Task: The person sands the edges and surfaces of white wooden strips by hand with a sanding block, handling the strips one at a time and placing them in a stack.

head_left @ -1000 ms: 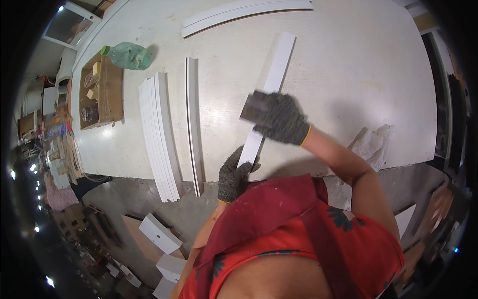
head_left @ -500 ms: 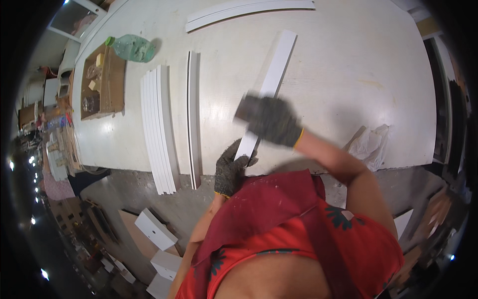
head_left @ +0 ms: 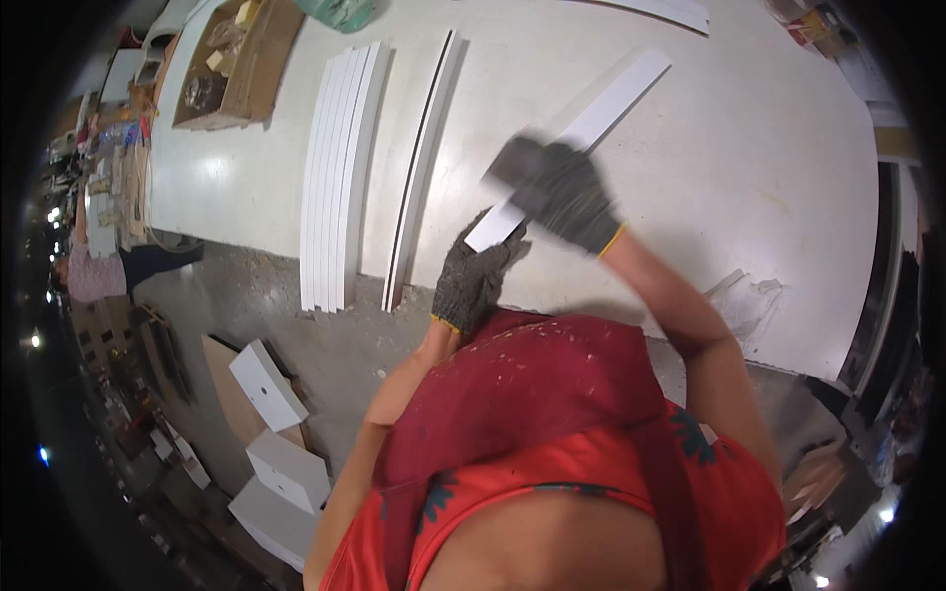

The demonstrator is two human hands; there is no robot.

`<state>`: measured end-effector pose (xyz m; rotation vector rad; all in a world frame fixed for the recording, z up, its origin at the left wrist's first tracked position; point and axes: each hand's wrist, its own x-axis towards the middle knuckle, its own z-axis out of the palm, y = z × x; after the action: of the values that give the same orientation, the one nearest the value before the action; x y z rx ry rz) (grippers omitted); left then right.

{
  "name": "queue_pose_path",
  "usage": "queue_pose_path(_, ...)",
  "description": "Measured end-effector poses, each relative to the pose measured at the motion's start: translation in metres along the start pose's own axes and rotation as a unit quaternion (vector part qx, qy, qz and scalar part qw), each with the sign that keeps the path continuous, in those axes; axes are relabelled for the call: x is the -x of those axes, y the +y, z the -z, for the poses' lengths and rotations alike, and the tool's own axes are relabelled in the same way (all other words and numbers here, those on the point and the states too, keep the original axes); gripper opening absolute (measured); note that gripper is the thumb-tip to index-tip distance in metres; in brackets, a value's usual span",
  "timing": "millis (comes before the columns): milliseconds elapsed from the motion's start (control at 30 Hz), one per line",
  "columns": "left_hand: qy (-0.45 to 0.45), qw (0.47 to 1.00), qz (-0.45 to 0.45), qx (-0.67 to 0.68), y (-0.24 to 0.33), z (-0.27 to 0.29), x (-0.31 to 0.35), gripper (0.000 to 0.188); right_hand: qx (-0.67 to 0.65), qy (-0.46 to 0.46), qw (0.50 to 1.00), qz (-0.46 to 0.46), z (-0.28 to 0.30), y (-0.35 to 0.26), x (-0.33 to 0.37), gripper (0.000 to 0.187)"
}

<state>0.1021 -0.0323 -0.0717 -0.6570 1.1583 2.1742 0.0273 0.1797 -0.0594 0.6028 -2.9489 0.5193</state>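
A long white strip [head_left: 616, 98] lies slantwise over the table, its near end in my left hand. My left hand [head_left: 475, 271], in a dark knitted glove, is closed round that end at the table's front edge. Farther up the strip, my right hand [head_left: 570, 197], gloved alike and smeared by motion, grips a dark brown block [head_left: 514, 164]. The block is over the strip's face; whether it touches the strip I cannot tell. To the left lie a single white strip with a dark groove [head_left: 419, 167] and a row of several white strips [head_left: 340, 177].
The white table [head_left: 749, 197] carries an open cardboard box [head_left: 258, 94] and a green plastic bottle [head_left: 338, 10] at far left. Crumpled clear plastic [head_left: 744, 300] lies near the right front edge. White boxes [head_left: 286, 468] stand on the floor at lower left, where another person [head_left: 99, 276] is visible.
The view has shifted and turned, so the table's things appear higher up. The white strip leans more to the right. Both hands stay on their holds, the right one blurred in both frames.
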Motion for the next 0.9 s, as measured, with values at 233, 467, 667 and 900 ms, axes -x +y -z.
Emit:
queue_pose_path(233,-0.033,0.997,-0.069,-0.033,0.006,-0.025,0.006,0.067,0.115,0.156,0.965,0.175,0.015,0.035,0.012,0.034)
queue_pose_path(467,-0.026,0.993,-0.117,0.003,-0.027,0.010,-0.013,0.064,0.000,-0.094,0.989,0.114,0.014,-0.058,0.013,0.054)
queue_pose_path(667,-0.010,0.912,-0.111,-0.395,0.004,-0.010,0.005,0.059,-0.299,-0.027,0.954,0.007,0.007,-0.019,0.032,0.048)
queue_pose_path(900,-0.016,0.967,-0.132,-0.219,-0.002,-0.023,0.009,0.048,0.035,0.126,0.983,0.126,0.050,0.047,0.043,0.039)
